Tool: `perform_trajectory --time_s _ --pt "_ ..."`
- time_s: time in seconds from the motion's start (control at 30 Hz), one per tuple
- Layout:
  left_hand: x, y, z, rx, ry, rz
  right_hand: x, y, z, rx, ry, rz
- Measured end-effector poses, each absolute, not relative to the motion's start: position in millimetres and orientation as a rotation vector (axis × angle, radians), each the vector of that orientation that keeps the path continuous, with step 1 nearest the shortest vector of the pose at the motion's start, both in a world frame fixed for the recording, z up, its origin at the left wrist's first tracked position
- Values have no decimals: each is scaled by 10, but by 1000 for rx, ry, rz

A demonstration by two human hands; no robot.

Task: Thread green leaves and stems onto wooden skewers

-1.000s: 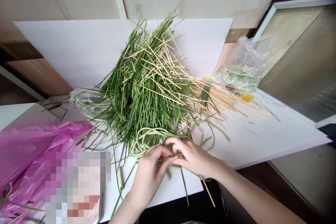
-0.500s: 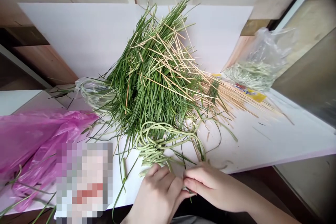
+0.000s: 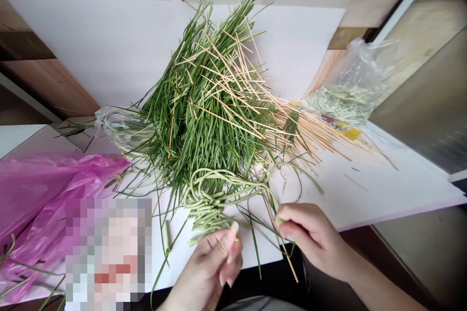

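Note:
My right hand (image 3: 312,233) is closed on a long green bean, whose pale green end shows at the fingertips. Left of it, apart, my left hand (image 3: 219,257) has its thumb and fingers pinched together, with a small yellow-green bit of bean showing between them. Just beyond my left hand lies a heap of short bean pieces (image 3: 206,214). Uncut long beans (image 3: 233,182) loop over and behind that heap. A thin wooden skewer (image 3: 290,262) and several green leaf blades stick out over the table's front edge between my hands.
A large heap of green garlic chives (image 3: 204,121) fills the middle, with wooden skewers (image 3: 310,131) strewn over its right side. Pink plastic bag (image 3: 65,180) lies left, near a blurred-out patch. A clear bag of pale green pieces (image 3: 343,99) stands back right on the white table (image 3: 394,189).
My hands, together at the table's front edge before, have come apart. The right moved right and up; the left turned so its fingertips show. The view shifted slightly.

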State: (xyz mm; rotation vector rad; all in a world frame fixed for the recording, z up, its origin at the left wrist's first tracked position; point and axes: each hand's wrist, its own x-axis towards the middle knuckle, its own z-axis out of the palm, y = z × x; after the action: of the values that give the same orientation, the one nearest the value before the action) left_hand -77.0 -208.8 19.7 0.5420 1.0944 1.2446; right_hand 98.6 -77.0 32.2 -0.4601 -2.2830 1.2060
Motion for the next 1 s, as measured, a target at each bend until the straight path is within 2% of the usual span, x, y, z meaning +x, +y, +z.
perform_trajectory --time_s 0.13,0.27,0.37,0.47,0.6,0.67,0.87,1.0 --pt "-1125 -1978 153 1036 1571 1217 939 -570 255 -567 -2555 744" --pt "-1512 -1812 86 1782 2093 1054 755 -575 177 -544 -2835 548" --pt "-1562 -1744 67 2083 2236 976 628 -630 160 -488 -2869 652" --pt "-1407 -1757 67 2206 2138 1075 561 -649 178 -510 -2755 946" --pt "-1170 -1775 35 2122 1890 1141 536 -616 194 -589 -2518 1467" --pt "-1116 -1759 14 1958 1798 1148 529 -593 184 -565 -2418 1620" --pt "-1160 -1764 -2 1616 1727 1191 529 -525 142 -545 -2368 1789" --pt "-1285 -1818 -24 1513 1807 1216 541 -481 94 -525 -2483 1505"
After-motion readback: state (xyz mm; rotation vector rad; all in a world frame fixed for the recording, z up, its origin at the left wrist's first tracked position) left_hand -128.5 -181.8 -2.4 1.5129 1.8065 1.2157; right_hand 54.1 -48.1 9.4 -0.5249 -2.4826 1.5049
